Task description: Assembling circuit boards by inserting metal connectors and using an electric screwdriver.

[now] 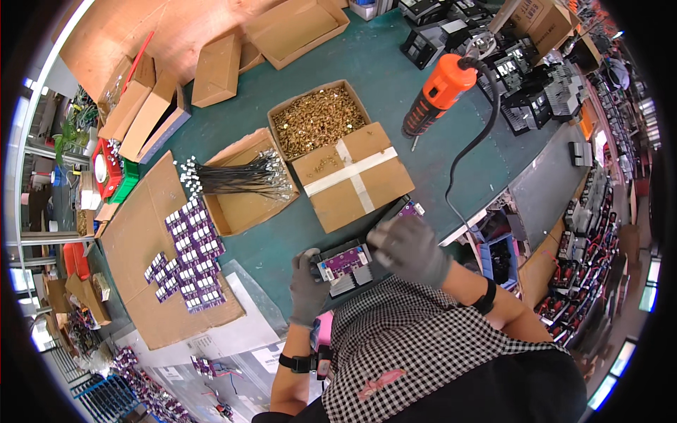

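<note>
My left hand (309,290), in a grey glove, grips the left end of a black housing close to my body. Inside it sits a purple circuit board (343,262) with white connectors and a silver finned heat sink (351,280). My right hand (412,250), also gloved, is over the housing's right side with its fingers curled together. Whatever those fingers hold is hidden. Just beyond them lies another purple board (409,209) with a white connector, partly covered by the hand.
Brass-coloured small parts fill a carton (319,120); its closed neighbour (352,176) bears a few. Black cables lie in an open box (243,211). Purple boards (194,257) rest on cardboard at left. An orange electric screwdriver (441,92) stands at right, before black housings (518,84).
</note>
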`<state>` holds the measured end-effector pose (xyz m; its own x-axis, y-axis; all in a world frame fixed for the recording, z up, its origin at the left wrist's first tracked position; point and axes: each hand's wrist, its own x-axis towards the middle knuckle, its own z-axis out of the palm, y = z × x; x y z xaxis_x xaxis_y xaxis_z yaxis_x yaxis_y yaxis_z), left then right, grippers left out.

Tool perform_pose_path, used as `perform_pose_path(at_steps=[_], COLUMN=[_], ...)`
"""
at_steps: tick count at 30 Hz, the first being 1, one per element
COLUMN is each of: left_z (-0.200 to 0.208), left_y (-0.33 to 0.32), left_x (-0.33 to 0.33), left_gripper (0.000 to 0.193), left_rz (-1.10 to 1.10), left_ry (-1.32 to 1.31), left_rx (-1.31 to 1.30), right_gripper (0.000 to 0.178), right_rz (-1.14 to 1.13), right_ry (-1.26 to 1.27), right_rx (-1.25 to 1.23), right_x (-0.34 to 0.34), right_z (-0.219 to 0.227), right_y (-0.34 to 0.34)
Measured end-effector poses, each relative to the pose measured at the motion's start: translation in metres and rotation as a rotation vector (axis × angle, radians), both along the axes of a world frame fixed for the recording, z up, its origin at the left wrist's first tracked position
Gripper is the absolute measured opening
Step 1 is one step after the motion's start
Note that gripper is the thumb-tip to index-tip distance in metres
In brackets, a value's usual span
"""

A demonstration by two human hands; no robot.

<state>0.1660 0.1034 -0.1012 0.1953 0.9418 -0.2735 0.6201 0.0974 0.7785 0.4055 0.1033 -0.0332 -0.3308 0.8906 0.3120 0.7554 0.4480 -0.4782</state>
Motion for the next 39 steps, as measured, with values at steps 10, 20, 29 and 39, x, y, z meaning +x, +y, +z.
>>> perform_pose_path(at_steps=[10, 20, 29, 39], left_z=[-0.016, -0.011, -0.016, -0.029], left_y=[0.009, 0.014, 0.013, -0.07], left_x=[0.018, 0.014, 0.023, -0.033], left_gripper=[0.054, 0.056, 0.061, 0.038], left_rz=[0.125, 0.07, 0.107, 0.587], left_ry=[-0.101, -0.088, -0.076, -0.149], left_rx=[0.006, 0.118, 0.041, -0.161], right_gripper=[0.069, 0.072, 0.071, 0.078], right_rz=[0.055, 0.014, 0.012, 0.107], right_ry=[-0.312, -0.303, -0.258, -0.127], right_rx=[-0.362, -0.315, -0.228, -0.207], right_x=[0.051, 0.051, 0.049, 0.025], right_z=[-0.017, -0.023, -0.025, 0.02], right_y=[0.017, 0.015, 0.021, 0.002])
